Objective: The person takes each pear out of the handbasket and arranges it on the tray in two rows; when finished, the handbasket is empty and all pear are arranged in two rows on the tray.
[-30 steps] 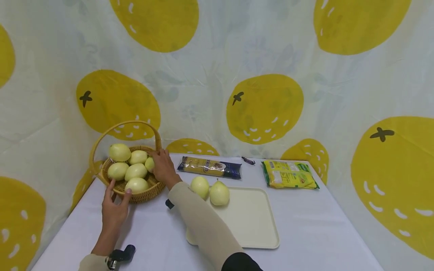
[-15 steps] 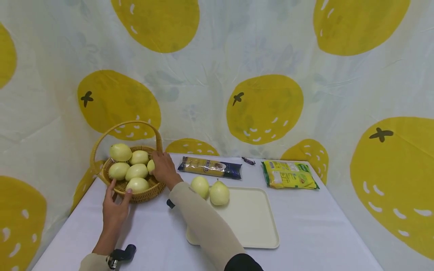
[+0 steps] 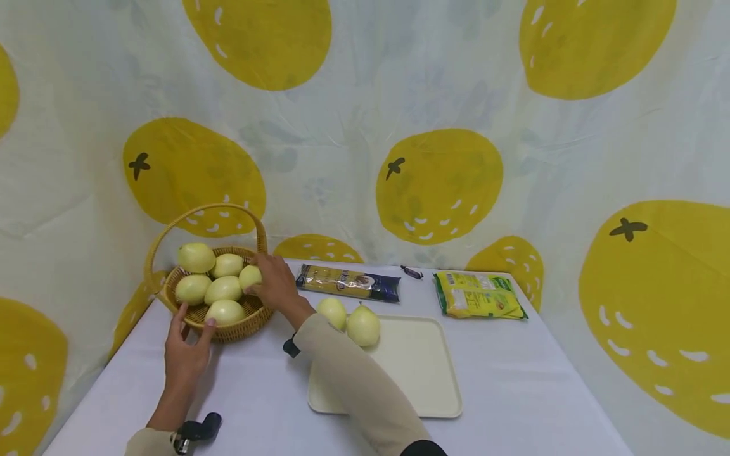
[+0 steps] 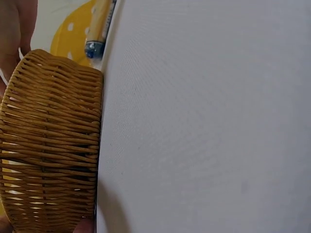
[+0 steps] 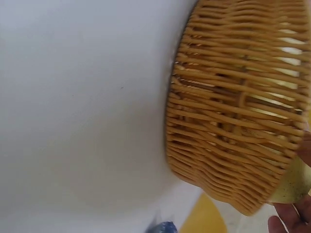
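Basket (image 3: 245, 329) at left of frame. Right hand (image 3: 276, 282): fingers grasp 1 pear (image 3: 249, 276) inside the right rim. Left hand (image 3: 187, 358): extended fingers touch the basket's front, presumably for stability.

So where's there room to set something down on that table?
Bare tablecloth lies right of the tray, in front of the yellow packet; the tray's right part is bare too, beside two fruits. Crowded: the basket, holding pale fruits, with left hand and right hand at it.
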`<state>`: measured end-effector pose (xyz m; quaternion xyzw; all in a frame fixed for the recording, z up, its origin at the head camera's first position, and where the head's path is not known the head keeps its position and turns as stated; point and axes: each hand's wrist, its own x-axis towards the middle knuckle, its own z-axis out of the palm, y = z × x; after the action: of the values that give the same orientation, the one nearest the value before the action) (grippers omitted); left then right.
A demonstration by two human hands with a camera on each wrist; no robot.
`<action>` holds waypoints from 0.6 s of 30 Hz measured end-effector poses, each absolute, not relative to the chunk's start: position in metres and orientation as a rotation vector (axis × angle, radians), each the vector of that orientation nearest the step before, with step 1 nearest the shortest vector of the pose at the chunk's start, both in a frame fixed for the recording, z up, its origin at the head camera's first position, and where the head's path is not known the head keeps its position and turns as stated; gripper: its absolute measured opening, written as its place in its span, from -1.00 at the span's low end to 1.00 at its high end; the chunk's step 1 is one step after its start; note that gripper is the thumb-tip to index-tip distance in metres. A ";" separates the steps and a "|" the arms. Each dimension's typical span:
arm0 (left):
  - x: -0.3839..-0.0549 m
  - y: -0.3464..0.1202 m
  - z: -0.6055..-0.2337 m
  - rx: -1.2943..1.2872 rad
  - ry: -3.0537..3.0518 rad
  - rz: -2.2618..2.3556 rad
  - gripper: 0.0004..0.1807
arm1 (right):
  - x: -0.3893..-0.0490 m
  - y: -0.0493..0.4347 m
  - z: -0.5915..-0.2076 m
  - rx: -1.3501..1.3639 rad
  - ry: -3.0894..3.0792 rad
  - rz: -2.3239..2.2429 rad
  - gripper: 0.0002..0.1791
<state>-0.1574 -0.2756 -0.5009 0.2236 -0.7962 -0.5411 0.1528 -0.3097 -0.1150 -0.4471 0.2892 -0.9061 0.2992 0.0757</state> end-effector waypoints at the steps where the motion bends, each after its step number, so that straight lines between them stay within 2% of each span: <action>1: -0.158 -0.276 -0.501 0.647 -2.287 -1.550 -0.07 | -0.308 -0.113 -0.446 0.854 -2.714 0.922 -0.37; 18: -0.157 -0.275 -0.501 0.643 -2.267 -1.574 -0.08 | -0.267 -0.063 -0.405 0.637 -2.511 1.466 -0.39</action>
<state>-0.1574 -0.2747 -0.5010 0.2242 -0.7906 -0.5488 0.1534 -0.2667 -0.0631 -0.4050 0.2131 -0.8407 0.4909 0.0822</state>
